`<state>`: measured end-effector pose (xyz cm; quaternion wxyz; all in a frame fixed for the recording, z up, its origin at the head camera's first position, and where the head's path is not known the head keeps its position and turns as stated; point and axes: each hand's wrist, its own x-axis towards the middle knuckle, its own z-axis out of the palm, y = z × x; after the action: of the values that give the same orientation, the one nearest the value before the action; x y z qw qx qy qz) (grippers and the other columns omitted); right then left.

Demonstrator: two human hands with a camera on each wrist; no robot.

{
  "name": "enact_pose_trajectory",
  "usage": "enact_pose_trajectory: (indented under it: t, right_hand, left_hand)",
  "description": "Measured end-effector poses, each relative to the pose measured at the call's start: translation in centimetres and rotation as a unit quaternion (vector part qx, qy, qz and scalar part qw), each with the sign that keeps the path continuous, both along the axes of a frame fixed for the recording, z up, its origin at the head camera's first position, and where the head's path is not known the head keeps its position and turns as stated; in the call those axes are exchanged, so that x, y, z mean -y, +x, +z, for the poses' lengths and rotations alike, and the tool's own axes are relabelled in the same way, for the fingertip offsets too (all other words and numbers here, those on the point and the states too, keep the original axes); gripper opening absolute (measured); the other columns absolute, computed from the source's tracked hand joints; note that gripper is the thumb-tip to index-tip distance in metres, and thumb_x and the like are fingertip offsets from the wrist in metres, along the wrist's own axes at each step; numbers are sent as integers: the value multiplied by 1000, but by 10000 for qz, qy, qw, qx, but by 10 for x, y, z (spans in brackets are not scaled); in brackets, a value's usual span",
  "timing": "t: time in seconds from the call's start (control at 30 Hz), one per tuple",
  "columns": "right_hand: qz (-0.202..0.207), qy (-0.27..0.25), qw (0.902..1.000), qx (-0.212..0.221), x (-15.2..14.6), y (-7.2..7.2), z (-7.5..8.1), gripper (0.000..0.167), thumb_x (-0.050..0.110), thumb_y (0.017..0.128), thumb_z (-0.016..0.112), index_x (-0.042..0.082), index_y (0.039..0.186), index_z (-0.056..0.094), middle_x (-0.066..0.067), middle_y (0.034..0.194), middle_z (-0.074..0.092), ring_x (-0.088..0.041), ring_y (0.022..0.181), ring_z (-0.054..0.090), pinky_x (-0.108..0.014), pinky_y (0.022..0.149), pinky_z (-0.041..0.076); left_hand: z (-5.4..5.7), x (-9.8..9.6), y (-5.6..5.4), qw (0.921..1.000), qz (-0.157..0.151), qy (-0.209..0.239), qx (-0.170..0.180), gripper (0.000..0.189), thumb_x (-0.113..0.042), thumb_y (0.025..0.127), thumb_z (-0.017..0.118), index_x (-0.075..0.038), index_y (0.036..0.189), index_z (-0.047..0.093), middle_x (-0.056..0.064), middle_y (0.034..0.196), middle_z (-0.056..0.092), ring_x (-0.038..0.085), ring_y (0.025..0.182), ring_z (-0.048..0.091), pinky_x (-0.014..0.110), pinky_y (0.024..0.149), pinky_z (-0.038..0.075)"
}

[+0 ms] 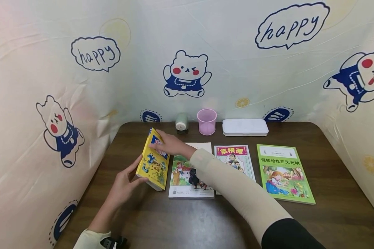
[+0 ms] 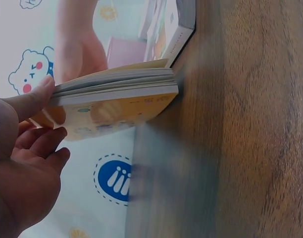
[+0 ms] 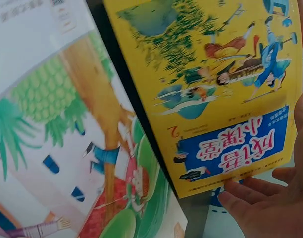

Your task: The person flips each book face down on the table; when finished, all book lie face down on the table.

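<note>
A yellow book (image 1: 156, 160) with a blue title panel stands tilted at the left of the table, its lower edge near the tabletop. My left hand (image 1: 124, 185) pinches its left side. In the left wrist view, that hand's thumb lies on one side of the book (image 2: 117, 94) and its fingers on the other. Reaching across from the right, my right hand (image 1: 171, 143) touches the book's upper end with fairly straight fingers. The right wrist view shows these fingertips (image 3: 230, 191) at the cover's edge by the title panel.
Beside the yellow book lies a white picture book (image 1: 190, 192), partly under my right arm. Further right are a pink-titled book (image 1: 233, 150) and a green book (image 1: 288, 173). Along the back stand a small green object (image 1: 181, 121), a pink cup (image 1: 207, 122) and a white case (image 1: 245, 127).
</note>
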<state>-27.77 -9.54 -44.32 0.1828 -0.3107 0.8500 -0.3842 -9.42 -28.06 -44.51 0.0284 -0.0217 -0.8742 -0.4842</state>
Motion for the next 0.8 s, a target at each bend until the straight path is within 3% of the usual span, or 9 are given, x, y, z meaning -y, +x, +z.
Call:
enact_pose_trajectory:
  t: [0.37,0.63,0.8]
  right_hand:
    - [-276,-416,9987,35,0,2,14,91,66,98,57,18,166,20,-13,162,41,-28,135,55,-43,107,51]
    - [-387,-560,9977,54,0,1,17,87,62,96,63,25,165,23,-12,161,43,-26,131,57,-42,103,54]
    - [-408,-585,9974,99,-1,2,19,87,61,95,64,25,164,25,-11,162,41,-28,138,53,-44,106,52]
  left_hand:
    - [-2,-1,-1,9998,-192,11,-84,82,-10,93,77,-33,160,37,6,161,43,30,139,53,41,111,41]
    - [-3,-4,-1,9992,-339,83,-182,80,-7,94,75,-31,160,37,9,162,42,34,138,54,42,110,43]
    - [-1,-4,0,9986,-406,191,-277,77,-6,95,74,-29,160,39,6,164,38,33,142,49,40,111,41]
